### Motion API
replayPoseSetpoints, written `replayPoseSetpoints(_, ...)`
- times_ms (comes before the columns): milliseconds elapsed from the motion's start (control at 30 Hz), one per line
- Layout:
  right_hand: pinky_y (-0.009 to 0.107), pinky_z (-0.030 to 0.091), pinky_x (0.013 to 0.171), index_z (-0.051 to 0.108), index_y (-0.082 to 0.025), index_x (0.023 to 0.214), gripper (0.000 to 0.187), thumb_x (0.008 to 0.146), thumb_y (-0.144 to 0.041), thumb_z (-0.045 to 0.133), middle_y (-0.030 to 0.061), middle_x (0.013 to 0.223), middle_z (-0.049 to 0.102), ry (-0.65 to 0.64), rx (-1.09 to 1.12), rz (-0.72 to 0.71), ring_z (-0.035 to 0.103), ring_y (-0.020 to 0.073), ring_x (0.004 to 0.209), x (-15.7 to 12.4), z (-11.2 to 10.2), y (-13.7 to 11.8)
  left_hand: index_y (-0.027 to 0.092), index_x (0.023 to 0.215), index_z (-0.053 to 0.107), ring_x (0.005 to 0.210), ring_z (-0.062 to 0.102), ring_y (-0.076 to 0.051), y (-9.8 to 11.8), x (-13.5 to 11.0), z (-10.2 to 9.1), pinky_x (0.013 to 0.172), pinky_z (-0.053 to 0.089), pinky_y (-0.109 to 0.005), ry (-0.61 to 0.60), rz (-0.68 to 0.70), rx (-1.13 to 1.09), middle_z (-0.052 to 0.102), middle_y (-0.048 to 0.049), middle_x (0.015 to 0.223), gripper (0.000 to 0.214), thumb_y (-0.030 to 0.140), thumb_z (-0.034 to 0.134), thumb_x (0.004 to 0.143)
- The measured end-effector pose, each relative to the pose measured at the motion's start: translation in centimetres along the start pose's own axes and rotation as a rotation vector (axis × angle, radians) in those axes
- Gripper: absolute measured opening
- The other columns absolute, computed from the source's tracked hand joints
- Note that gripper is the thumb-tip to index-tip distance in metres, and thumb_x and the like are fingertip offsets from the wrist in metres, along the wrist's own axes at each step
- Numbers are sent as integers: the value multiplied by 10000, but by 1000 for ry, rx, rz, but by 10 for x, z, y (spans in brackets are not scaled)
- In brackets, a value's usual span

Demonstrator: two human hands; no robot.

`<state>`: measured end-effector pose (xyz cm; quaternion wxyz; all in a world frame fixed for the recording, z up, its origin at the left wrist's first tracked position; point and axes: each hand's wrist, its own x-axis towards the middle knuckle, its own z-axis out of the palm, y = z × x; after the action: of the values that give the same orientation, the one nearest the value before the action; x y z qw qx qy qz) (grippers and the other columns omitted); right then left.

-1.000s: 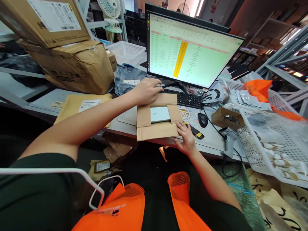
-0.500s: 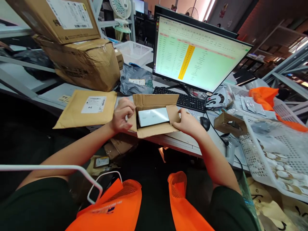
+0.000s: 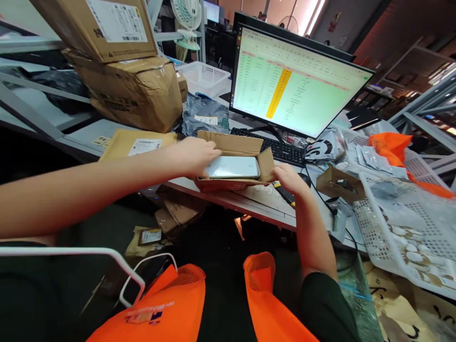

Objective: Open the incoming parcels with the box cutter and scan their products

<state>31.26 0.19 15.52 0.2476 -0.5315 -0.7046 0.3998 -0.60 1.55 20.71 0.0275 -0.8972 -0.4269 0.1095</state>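
Observation:
An open cardboard box (image 3: 231, 142) stands at the desk's front edge, its flaps up. Inside lies a glossy white box (image 3: 235, 167) with faint small print. My left hand (image 3: 201, 156) reaches over the cardboard box's left side, fingers curled at the white box's left end, which they hide. Beside the right flap, my right hand (image 3: 289, 178) pinches the cardboard box's right edge; its fingertips are partly hidden. A yellow-and-black tool (image 3: 285, 194) shows just left of my right wrist.
A yellow padded envelope (image 3: 121, 142) and stacked cartons (image 3: 138, 95) stand left. Behind are a grey plastic parcel (image 3: 204, 114), a keyboard (image 3: 285, 151) and a monitor (image 3: 295, 85). To the right are a small brown box (image 3: 340, 183) and a white basket (image 3: 383, 242).
My left hand has moved from the left flap into the box, onto the white box's end. The cardboard box has tilted, showing its front side. My right hand has shifted slightly right.

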Motion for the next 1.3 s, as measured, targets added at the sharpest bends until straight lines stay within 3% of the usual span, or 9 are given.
replayPoseSetpoints(167,459,633,910,727,-165,842,500,879,-627,540,136,937,795,52,379,-98,771,307,967,-16,25,61,118,1577,469,1026,704,-352,4,26,6,906,519,-371,-51,82,50,697,-237,1228,808,411,706,862)
replayPoseSetpoints(267,490,567,1068,711,-146,1164,831,863,-875,450,205,1320,723,214,393,-226,676,313,1291,-1,43,91,175,1688,289,1072,698,-345,-8,35,12,941,511,-371,-22,137,-7,688,-223,1270,911,436,664,899)
replayPoseSetpoints(367,528,463,1189,444,-142,1554,1206,716,-1004,531,254,1637,450,257,250,-323,482,321,1519,14,62,102,157,1661,346,1185,661,-352,-18,33,13,1010,500,-374,9,202,-40,666,-216,1322,898,445,677,876)
replayPoseSetpoints(500,538,334,1288,92,-188,1711,1484,610,-939,744,236,1730,286,174,136,-437,346,335,1605,2,84,84,132,1552,474,1255,632,-339,-31,9,16,1076,494,-377,135,203,-99,627,-202,1394,796,504,635,867)
replayPoseSetpoints(600,553,335,1298,122,-251,1720,1382,667,-749,866,191,1741,262,325,2,-451,316,353,1614,-26,91,65,138,1471,521,1197,661,-311,-39,-13,19,1057,522,-371,231,123,-230,649,-173,1360,731,564,584,880)
replayPoseSetpoints(700,567,398,1266,211,-275,1706,1193,759,-571,873,183,1658,399,451,-127,-480,410,355,1559,-50,92,57,161,1406,529,1122,687,-306,-41,-31,22,1009,558,-390,326,108,-340,675,-162,1297,724,622,616,855)
replayPoseSetpoints(900,573,514,1174,87,-335,1725,1255,765,-453,887,168,1612,441,591,-308,-584,491,359,1496,-98,99,64,241,1372,509,1061,707,-296,-32,-39,35,913,587,-381,446,230,-469,702,-131,1202,629,587,655,867)
replayPoseSetpoints(1133,566,507,1170,215,-363,1710,1107,801,-423,843,150,1610,437,550,-338,-506,506,377,1470,-147,90,35,203,1612,379,1305,632,-340,15,-16,16,1088,522,-422,265,534,-412,581,-165,1521,794,475,656,920)
replayPoseSetpoints(1300,531,487,1179,310,-403,1678,1032,805,-398,861,140,1576,428,458,-426,-476,515,349,1440,-168,95,6,238,1503,538,1297,641,-312,37,-11,23,1104,526,-394,167,769,-481,630,-137,1473,594,460,636,961)
